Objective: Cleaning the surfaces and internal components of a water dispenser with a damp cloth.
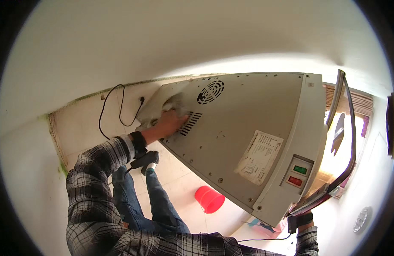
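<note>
My left hand [170,123] presses a crumpled greyish cloth [174,100] against the side panel of a light grey metal machine [241,105]. Hand and cloth are blurred. They are beside a slotted vent [191,123], with a round fan grille [211,92] farther up the panel. At lower right, my right wrist [304,227] shows beyond the machine's front corner, below a dark-edged curved frame [352,134]. The fingers of that hand are hidden. Green [300,169] and red [294,181] rocker switches are set in the machine's end strip, near a worn printed label [260,156].
A black power cord with a plug [141,100] lies loosely on the tiled floor at left. A red bucket [209,199] stands on the floor below the machine. Behind it runs a white wall [197,35]. A bright window [339,140] is at right, near a round wall clock [362,220].
</note>
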A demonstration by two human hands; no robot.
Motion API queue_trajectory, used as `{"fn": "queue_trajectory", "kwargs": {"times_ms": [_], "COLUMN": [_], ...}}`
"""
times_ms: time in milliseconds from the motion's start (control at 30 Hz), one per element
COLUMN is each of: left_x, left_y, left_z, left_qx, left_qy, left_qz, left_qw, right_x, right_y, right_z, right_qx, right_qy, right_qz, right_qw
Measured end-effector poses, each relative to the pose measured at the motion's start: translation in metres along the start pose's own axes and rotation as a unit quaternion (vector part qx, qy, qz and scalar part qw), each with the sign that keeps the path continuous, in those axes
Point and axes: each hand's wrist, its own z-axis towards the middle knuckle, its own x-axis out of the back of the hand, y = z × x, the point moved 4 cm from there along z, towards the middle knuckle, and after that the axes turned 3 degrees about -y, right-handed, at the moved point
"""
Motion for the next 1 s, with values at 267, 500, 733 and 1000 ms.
{"fn": "queue_trajectory", "kwargs": {"times_ms": [267, 500, 733, 1000], "left_x": [0.056, 0.018, -0.022, -0.040], "left_y": [0.190, 0.114, -0.046, -0.090], "left_z": [-0.091, -0.059, 0.047, 0.052], "left_qx": [-0.204, -0.125, -0.016, 0.045], "left_qy": [0.200, 0.140, 0.091, 0.013], "left_qz": [-0.138, -0.243, -0.253, -0.254], "left_qw": [0.948, 0.952, 0.963, 0.966], "right_x": [-0.013, -0.017, -0.013, -0.014], "right_y": [0.007, 0.014, 0.016, 0.023], "right_z": [0.001, 0.007, 0.012, 0.006], "right_qx": [0.003, 0.010, 0.022, 0.036], "right_qy": [-0.010, -0.015, -0.008, 0.007], "right_qz": [-0.050, -0.080, -0.082, -0.082], "right_qw": [0.999, 0.997, 0.996, 0.996]}}
